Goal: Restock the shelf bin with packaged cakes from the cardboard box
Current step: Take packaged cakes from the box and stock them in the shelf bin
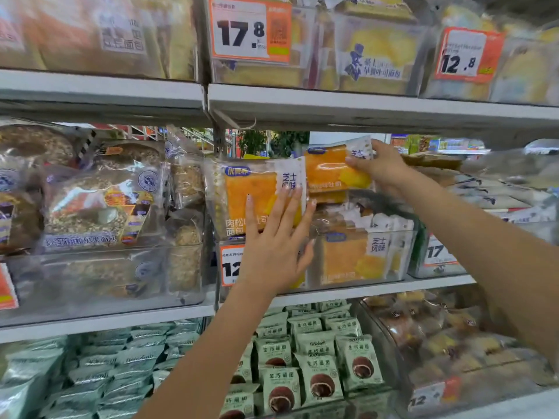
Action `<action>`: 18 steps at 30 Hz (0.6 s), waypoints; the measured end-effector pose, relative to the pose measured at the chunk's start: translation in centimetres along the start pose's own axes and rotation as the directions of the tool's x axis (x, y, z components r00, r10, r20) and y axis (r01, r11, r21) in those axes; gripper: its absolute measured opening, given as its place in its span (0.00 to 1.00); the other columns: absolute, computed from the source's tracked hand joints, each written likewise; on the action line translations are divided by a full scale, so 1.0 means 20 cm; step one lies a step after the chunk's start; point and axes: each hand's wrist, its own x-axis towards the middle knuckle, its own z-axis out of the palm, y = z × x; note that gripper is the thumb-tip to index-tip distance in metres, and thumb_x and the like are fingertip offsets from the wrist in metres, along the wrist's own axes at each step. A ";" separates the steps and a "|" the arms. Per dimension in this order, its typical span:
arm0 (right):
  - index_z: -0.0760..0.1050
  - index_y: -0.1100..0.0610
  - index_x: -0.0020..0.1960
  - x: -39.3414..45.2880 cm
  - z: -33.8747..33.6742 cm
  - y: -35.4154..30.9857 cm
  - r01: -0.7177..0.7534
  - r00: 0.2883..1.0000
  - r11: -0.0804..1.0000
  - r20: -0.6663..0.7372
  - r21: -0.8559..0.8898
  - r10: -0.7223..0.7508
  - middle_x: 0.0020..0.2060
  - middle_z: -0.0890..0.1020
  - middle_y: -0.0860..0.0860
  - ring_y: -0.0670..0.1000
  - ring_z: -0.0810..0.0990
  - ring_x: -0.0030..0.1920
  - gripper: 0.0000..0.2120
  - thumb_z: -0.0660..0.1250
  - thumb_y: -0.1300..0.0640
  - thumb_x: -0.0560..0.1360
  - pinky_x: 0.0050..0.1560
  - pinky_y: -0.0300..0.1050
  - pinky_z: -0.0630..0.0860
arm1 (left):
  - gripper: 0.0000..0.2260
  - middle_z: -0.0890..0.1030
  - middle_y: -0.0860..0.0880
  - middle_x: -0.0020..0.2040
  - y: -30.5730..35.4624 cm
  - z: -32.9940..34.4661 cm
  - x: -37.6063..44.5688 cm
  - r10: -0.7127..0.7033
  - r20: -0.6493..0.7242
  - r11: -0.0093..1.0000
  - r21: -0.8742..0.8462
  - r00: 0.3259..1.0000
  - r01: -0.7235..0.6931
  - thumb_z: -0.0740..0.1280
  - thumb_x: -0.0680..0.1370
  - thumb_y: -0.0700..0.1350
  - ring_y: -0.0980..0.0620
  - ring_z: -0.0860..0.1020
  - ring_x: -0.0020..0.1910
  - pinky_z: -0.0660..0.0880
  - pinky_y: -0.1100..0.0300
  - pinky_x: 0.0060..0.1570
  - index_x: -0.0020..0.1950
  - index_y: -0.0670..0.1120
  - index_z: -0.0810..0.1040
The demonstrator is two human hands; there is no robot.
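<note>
Starting at the far left of the middle shelf, a clear bin (106, 276) holds seeded ring loaves (90, 207) in glossy wrap; glare blurs most of their labels, and an orange price tag (7, 287) is cut off by the frame edge. Below them, pale green packets (99, 367) are smeared out of focus.

Next comes the shelf bin (402, 255) being filled, its clear front half covered by the left hand (273, 243). That hand lies flat with fingers straight and spread, pressing on an upright orange cake packet (251, 192) at the bin's left; it curls round nothing. A price tag (231, 264) on the bin front shows only "12", the rest hidden behind the wrist. More cake packets (351, 255) stand inside the bin, dimmed by the plastic wall.

Further right, the right hand (382, 167) grips a second cake packet (335, 170) by its right end, thumb on the front and fingers hidden behind, holding it above the bin's stock, just beside the first packet. The forearm covers what lies under it.

Beyond it, flat packets (490, 192) are badly blurred, and another tag (438, 252) is partly cut by the arm. No cardboard box appears.
</note>
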 end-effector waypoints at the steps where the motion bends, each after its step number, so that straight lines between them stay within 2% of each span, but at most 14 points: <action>1: 0.69 0.57 0.67 0.03 0.04 0.02 -0.050 0.997 0.997 0.056 0.050 0.047 0.58 0.78 0.52 0.54 0.77 0.59 0.24 0.70 0.56 0.73 0.61 0.51 0.74 | 0.24 0.65 0.43 0.74 0.00 0.00 0.00 0.000 -0.003 1.000 0.000 1.000 0.000 0.57 0.79 0.55 0.44 0.60 0.75 0.48 0.32 0.70 0.73 0.47 0.67; 3: 0.69 0.58 0.67 0.07 0.10 0.06 -0.125 0.984 0.986 0.141 0.108 0.109 0.58 0.78 0.54 0.55 0.78 0.59 0.23 0.69 0.58 0.74 0.61 0.55 0.75 | 0.25 0.65 0.43 0.74 0.00 0.00 0.00 -0.001 0.005 1.000 0.011 1.000 0.001 0.57 0.78 0.55 0.44 0.60 0.75 0.48 0.32 0.70 0.73 0.48 0.67; 5: 0.70 0.57 0.66 0.10 0.16 0.11 -0.136 0.980 0.989 0.152 0.059 0.125 0.61 0.78 0.55 0.56 0.77 0.60 0.24 0.71 0.56 0.73 0.61 0.56 0.75 | 0.25 0.65 0.43 0.74 0.00 0.00 0.00 -0.003 0.011 1.000 0.020 1.000 0.002 0.56 0.78 0.56 0.44 0.60 0.75 0.48 0.32 0.70 0.74 0.48 0.67; 10: 0.59 0.57 0.71 0.12 0.19 0.12 -0.034 0.998 0.985 0.048 -0.172 0.043 0.65 0.72 0.57 0.58 0.73 0.63 0.33 0.72 0.57 0.72 0.58 0.50 0.74 | 0.25 0.65 0.43 0.74 -0.01 0.00 0.00 -0.001 0.036 1.000 0.026 0.999 0.000 0.55 0.79 0.56 0.44 0.60 0.75 0.48 0.33 0.70 0.74 0.48 0.66; 12: 0.58 0.57 0.70 0.12 0.18 0.11 -0.003 1.000 0.976 0.012 -0.220 0.006 0.65 0.71 0.58 0.59 0.72 0.63 0.33 0.73 0.57 0.72 0.56 0.49 0.74 | 0.25 0.65 0.43 0.74 0.00 0.00 0.00 -0.001 0.043 1.000 0.026 0.999 0.000 0.55 0.79 0.56 0.44 0.60 0.75 0.48 0.33 0.70 0.74 0.47 0.66; 15: 0.59 0.58 0.72 0.13 0.19 0.11 0.016 1.000 0.943 0.022 -0.332 -0.009 0.67 0.70 0.59 0.60 0.71 0.65 0.34 0.72 0.55 0.72 0.61 0.53 0.73 | 0.24 0.65 0.43 0.74 0.00 -0.01 0.00 -0.002 0.050 1.000 0.026 0.999 0.000 0.55 0.79 0.55 0.44 0.60 0.75 0.48 0.33 0.70 0.73 0.47 0.68; 18: 0.51 0.56 0.77 0.11 0.18 0.11 0.018 0.998 0.932 0.069 -0.362 0.007 0.73 0.63 0.58 0.60 0.65 0.70 0.41 0.71 0.53 0.73 0.67 0.56 0.68 | 0.24 0.66 0.43 0.74 0.00 -0.01 0.00 0.000 0.057 1.000 0.023 0.998 -0.001 0.55 0.79 0.55 0.44 0.61 0.74 0.48 0.33 0.70 0.72 0.47 0.69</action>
